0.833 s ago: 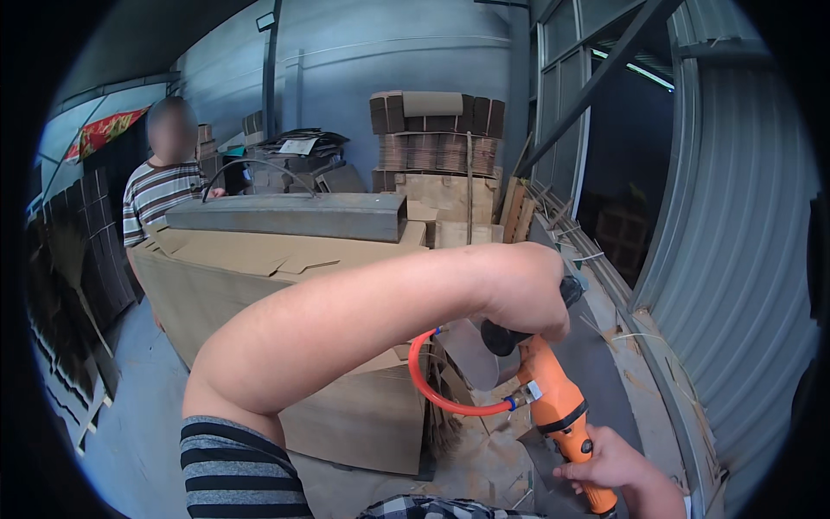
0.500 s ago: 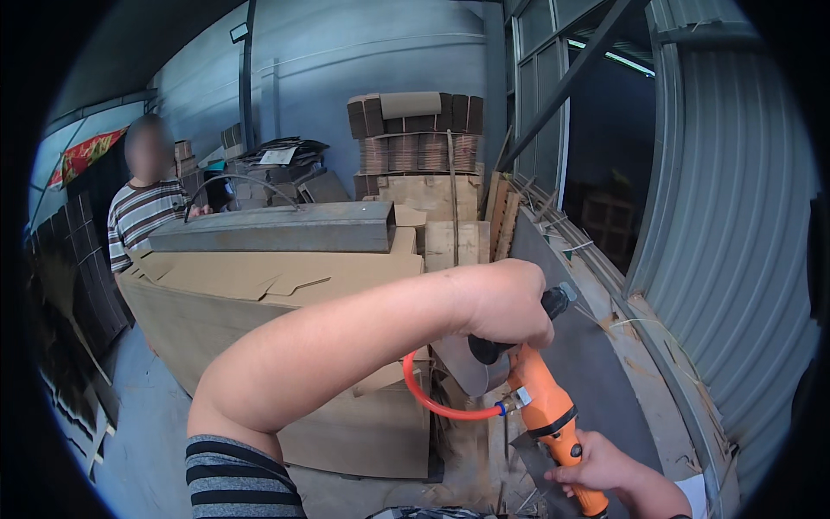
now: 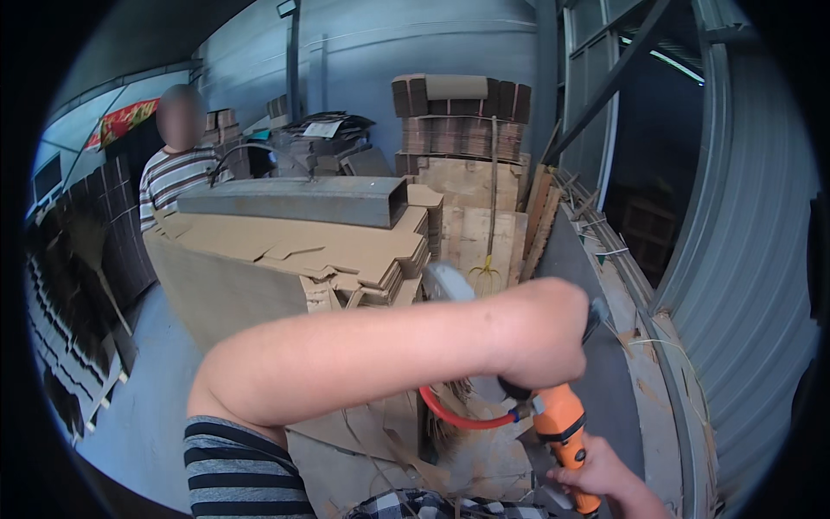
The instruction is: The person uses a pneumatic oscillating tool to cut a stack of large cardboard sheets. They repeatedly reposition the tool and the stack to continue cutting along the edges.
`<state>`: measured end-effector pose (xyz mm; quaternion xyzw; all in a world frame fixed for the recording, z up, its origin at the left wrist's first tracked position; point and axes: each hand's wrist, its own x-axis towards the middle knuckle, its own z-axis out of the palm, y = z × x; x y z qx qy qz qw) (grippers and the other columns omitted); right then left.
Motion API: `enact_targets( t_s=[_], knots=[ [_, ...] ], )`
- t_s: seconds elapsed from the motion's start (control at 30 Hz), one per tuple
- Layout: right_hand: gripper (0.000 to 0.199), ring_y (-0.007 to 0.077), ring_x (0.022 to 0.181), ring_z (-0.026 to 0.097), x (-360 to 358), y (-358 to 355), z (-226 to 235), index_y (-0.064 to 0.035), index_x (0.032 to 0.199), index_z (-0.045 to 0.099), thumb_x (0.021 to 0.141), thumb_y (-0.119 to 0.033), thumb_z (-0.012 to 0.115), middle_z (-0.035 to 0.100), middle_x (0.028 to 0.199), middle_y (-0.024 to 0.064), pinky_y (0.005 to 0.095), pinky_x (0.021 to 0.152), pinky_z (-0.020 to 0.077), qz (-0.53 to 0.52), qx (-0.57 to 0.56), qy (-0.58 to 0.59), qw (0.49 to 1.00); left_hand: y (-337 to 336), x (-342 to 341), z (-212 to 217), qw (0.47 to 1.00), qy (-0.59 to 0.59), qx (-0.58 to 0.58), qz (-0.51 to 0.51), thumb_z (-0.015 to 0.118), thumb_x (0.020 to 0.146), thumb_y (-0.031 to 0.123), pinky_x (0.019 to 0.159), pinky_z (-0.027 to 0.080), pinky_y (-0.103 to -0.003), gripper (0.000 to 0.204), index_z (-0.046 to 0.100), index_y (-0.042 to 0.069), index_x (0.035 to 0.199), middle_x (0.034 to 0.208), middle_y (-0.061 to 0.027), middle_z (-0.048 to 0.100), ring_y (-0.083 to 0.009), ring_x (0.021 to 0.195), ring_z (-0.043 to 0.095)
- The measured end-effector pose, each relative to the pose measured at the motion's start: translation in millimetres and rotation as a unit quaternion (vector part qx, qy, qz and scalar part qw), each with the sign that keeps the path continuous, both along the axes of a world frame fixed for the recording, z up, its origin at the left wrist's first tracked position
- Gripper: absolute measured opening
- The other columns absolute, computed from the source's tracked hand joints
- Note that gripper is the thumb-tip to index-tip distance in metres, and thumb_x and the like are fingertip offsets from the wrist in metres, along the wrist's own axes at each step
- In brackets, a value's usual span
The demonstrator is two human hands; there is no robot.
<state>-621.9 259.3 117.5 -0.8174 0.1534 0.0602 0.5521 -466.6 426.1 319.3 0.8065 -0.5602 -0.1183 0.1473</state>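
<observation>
My left arm [image 3: 372,359], in a grey and black striped sleeve, reaches across to the right. At its end my left hand [image 3: 546,333] is closed round the dark handle of an orange power tool [image 3: 560,410]; the hand hides most of that handle. Lower down, my right hand [image 3: 598,471] wraps the tool's orange body. A red hose [image 3: 462,419] joins the tool's left side. Left of the tool stands a tall stack of brown cardboard sheets [image 3: 298,251], with a notched, torn right end. My forearm covers part of the stack.
A square steel beam [image 3: 294,201] lies on the stack. At the left stands a person in a striped shirt [image 3: 173,177]. Bundled cardboard [image 3: 462,130] is piled behind, by a wooden board [image 3: 480,233]. A corrugated metal wall [image 3: 761,216] closes the right side.
The view has shifted, so the stack and background sit further right. Both hands and the tool have moved slightly right in the picture. More of the stack's torn edge and loose scraps below now show.
</observation>
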Motion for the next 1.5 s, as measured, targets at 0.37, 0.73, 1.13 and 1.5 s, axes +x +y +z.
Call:
enact_targets(
  t_s=[0.37, 0.73, 1.13, 1.5],
  knots=[
    [0.04, 0.0093, 0.053, 0.055, 47, -60, 11, -0.0007, 0.109, 0.05, 0.075, -0.002, 0.07, 0.058, 0.068, 0.0032, 0.0242, 0.049, 0.0454, 0.135, 0.076, 0.086, 0.984, -26, 23, 0, 0.981, 0.078, 0.046, 0.17, 0.063, 0.073, 0.02, 0.062, 0.052, -0.036, 0.03, 0.062, -0.009, 0.078, 0.079, -0.0208, 0.064, -0.0285, 0.069, 0.064],
    [0.04, 0.0097, 0.052, 0.056, 53, -70, -23, -0.0027, 0.112, 0.049, 0.077, -0.004, 0.069, 0.058, 0.066, 0.0025, 0.0256, 0.049, 0.0464, 0.184, 0.078, 0.099, 0.975, -38, 31, -27, 0.976, 0.096, 0.083, 0.177, 0.062, 0.074, 0.019, 0.07, 0.051, -0.035, 0.029, 0.062, -0.01, 0.081, 0.077, -0.0212, 0.064, -0.0296, 0.075, 0.065],
    [0.044, 0.0153, 0.071, 0.061, 57, -77, -83, -0.0024, 0.106, 0.054, 0.07, -0.015, 0.075, 0.064, 0.08, 0.0071, 0.029, 0.067, 0.05, 0.182, 0.018, 0.041, 0.982, -45, 18, -61, 0.981, 0.097, 0.046, 0.162, 0.061, 0.074, 0.017, 0.076, 0.049, -0.04, 0.031, 0.056, -0.01, 0.086, 0.084, -0.0279, 0.06, -0.0384, 0.086, 0.061],
    [0.043, 0.0146, 0.074, 0.062, 40, -79, -118, -0.0014, 0.101, 0.057, 0.066, -0.016, 0.078, 0.065, 0.081, 0.0071, 0.0291, 0.07, 0.0502, 0.134, -0.038, -0.012, 0.99, -53, 1, -96, 0.981, 0.127, 0.049, 0.136, 0.062, 0.072, 0.012, 0.075, 0.047, -0.042, 0.031, 0.05, -0.009, 0.09, 0.085, -0.0257, 0.059, -0.0391, 0.084, 0.059]
  ],
)
